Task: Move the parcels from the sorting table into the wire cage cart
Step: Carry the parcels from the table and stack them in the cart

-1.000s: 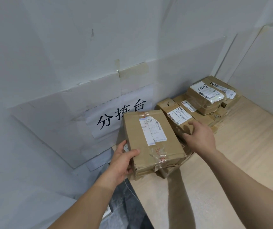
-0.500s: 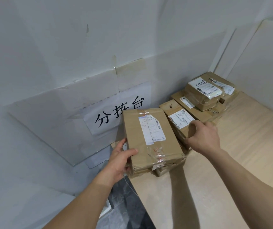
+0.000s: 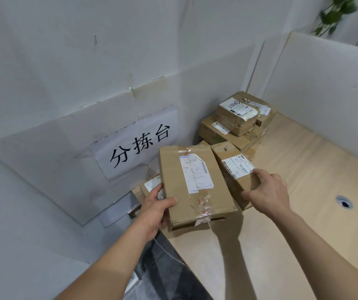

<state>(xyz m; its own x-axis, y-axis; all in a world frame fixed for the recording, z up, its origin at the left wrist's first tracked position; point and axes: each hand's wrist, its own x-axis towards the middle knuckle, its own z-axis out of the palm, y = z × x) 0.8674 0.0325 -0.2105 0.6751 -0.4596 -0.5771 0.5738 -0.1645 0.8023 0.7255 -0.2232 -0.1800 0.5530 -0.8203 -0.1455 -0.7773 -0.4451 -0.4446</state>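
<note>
My left hand (image 3: 155, 210) grips the near left corner of a flat brown parcel (image 3: 193, 187) with a white label, held tilted above the sorting table (image 3: 303, 191). My right hand (image 3: 269, 192) grips the near end of a smaller brown parcel (image 3: 233, 167) beside it, lifted off the pile. Several more taped parcels (image 3: 236, 124) are stacked in the far corner. Another small parcel (image 3: 150, 187) lies partly hidden under the flat one. The wire cage cart is out of view.
White walls and a white partition (image 3: 325, 89) close in the wooden table at the back and right. A paper sign (image 3: 139, 146) hangs on the left wall. A round cable hole (image 3: 344, 202) is in the tabletop. Dark floor (image 3: 165, 260) shows at the table's left edge.
My right hand closed on the smaller parcel and pulled it away from the corner stack towards me. The flat parcel in my left hand stayed raised.
</note>
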